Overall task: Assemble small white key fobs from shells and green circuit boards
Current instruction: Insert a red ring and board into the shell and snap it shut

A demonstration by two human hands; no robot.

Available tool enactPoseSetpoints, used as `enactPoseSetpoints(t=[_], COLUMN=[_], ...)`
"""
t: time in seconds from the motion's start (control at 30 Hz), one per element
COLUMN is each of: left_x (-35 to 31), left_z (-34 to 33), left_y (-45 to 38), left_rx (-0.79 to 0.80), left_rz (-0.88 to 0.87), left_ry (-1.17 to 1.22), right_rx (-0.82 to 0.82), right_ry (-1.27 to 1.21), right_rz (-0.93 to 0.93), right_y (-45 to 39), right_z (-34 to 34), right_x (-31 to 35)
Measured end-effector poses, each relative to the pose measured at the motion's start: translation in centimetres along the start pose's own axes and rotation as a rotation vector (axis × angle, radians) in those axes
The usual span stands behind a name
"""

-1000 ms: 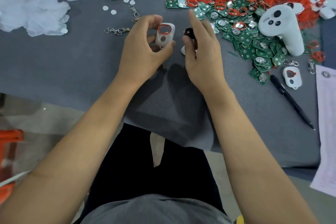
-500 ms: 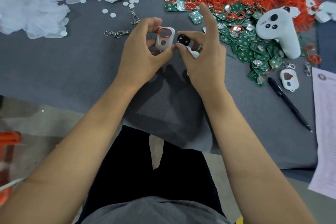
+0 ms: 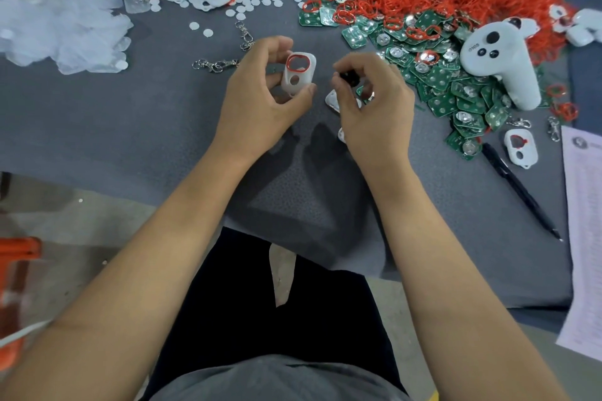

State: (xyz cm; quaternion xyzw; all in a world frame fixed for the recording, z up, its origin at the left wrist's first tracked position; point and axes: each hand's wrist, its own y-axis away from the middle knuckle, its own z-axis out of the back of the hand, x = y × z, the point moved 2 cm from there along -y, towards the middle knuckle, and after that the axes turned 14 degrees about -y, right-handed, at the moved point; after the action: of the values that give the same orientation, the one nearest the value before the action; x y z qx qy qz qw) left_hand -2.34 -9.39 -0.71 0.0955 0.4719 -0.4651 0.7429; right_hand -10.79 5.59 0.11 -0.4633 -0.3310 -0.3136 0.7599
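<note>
The left hand [image 3: 260, 101] grips a white fob shell [image 3: 298, 73] with a red ring in its upper opening, held above the grey mat [image 3: 130, 127]. Just beside it, apart, the right hand [image 3: 374, 107] pinches a small black button [image 3: 348, 77]. Bare mat lies left of the hands and toward its near edge; green circuit boards [image 3: 449, 88] crowd the right, under a white controller [image 3: 498, 58].

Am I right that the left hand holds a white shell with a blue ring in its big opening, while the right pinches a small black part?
Not quite: the head view shows a red ring, not blue, in the white shell held by the left hand. The right hand does pinch a small black part.
</note>
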Motion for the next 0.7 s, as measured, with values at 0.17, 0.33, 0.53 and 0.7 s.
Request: enactPoseSetpoints(t=[0.17,0.33,0.53,0.7], left_x=[0.1,0.4,1.8,1.2], left_z=[-0.2,0.0,0.6,0.6], left_y=[0.0,-0.5,-0.9,-0.5], left_rx=[0.043,0.072,0.072,0.078], left_rz=[-0.060,0.063,0.208,0.122], left_ry=[-0.029,0.308,0.484,0.395], right_rx=[-0.029,-0.067,0.001,0.073], right_ry=[-0.171,-0.262,-0.262,-0.247], right_rz=[-0.147,-0.108,-0.007,0.054], right_y=[0.0,0.2,0.5,0.9], right_z=[-0.1,0.0,-0.1,-0.6], right_x=[-0.2,0.2,1.3,1.6])
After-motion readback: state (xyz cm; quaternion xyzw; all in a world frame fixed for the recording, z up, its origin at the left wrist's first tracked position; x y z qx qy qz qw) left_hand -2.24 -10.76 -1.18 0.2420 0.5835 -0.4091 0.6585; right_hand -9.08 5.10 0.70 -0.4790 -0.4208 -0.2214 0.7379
